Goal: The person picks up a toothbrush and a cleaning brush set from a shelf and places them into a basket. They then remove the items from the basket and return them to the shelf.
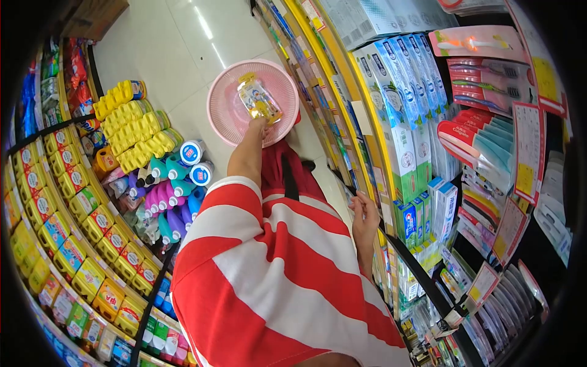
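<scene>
My left hand (262, 126) grips the lower end of a clear package with yellow parts and a printed cartoon card (255, 96). The package lies over the inside of a round pink plastic basket (218, 113), in front of my legs. My fingers are partly hidden behind the wrist. On the other side of my body, my right hand (365, 221) hangs beside the yellow-edged shelf, its fingers loosely curled and apart with nothing in them.
Toothpaste boxes (406, 79) and hanging toothbrush packs (486, 85) fill the right-hand shelf. On the left stand yellow jugs (101, 223), stacked yellow bottles (136, 125), purple bottles (174, 223) and white-lidded tubs (191, 152). Pale floor tiles (177, 43) run ahead.
</scene>
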